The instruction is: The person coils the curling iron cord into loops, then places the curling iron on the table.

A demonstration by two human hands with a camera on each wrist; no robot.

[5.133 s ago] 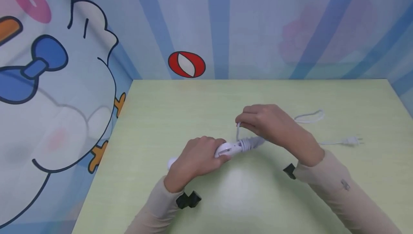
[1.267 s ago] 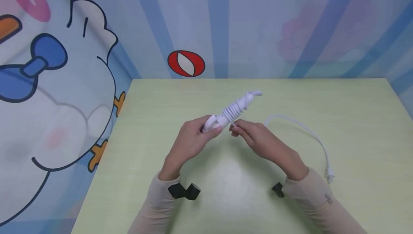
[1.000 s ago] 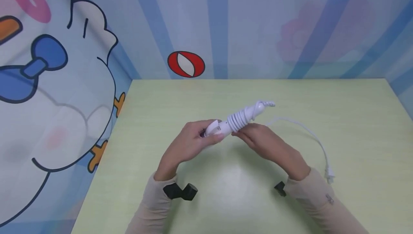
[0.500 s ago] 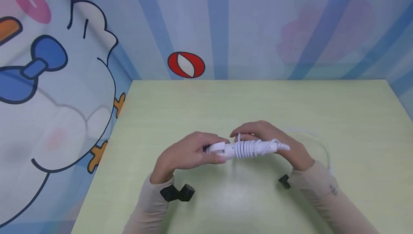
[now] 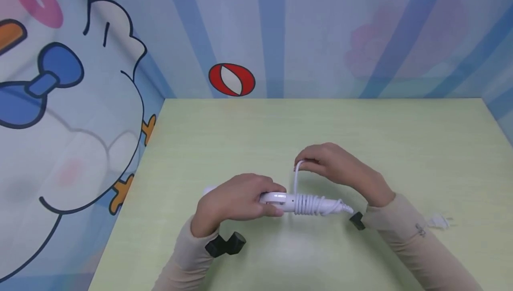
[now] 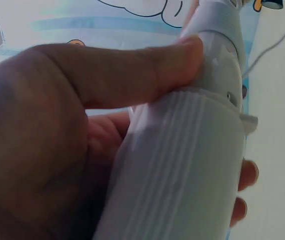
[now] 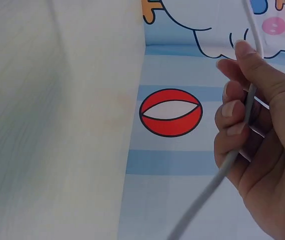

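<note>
A white curling iron [image 5: 288, 202] lies level in front of me, and my left hand [image 5: 236, 199] grips its middle. The left wrist view shows my thumb along its ribbed white body [image 6: 177, 160], with fingertips emerging on the far side. White cord [image 5: 308, 205] is wound in several turns round the handle at the right. From the coils a stretch of cord rises to my right hand [image 5: 332, 161], which holds it between thumb and fingers. In the right wrist view, the cord [image 7: 217, 177] passes through the curled fingers. My left hand covers part of the iron.
The plug [image 5: 440, 221] rests on the pale green table [image 5: 224, 139], beside the right sleeve [image 5: 417, 233]. A printed cartoon backdrop [image 5: 320, 32] stands behind the table and at its left. Black wrist cameras [image 5: 225, 244] sit on the cuffs.
The iron has swung from pointing up and right to level, nearer me. My right hand has carried the cord from beneath the handle to behind and above it. The plug has shifted right.
</note>
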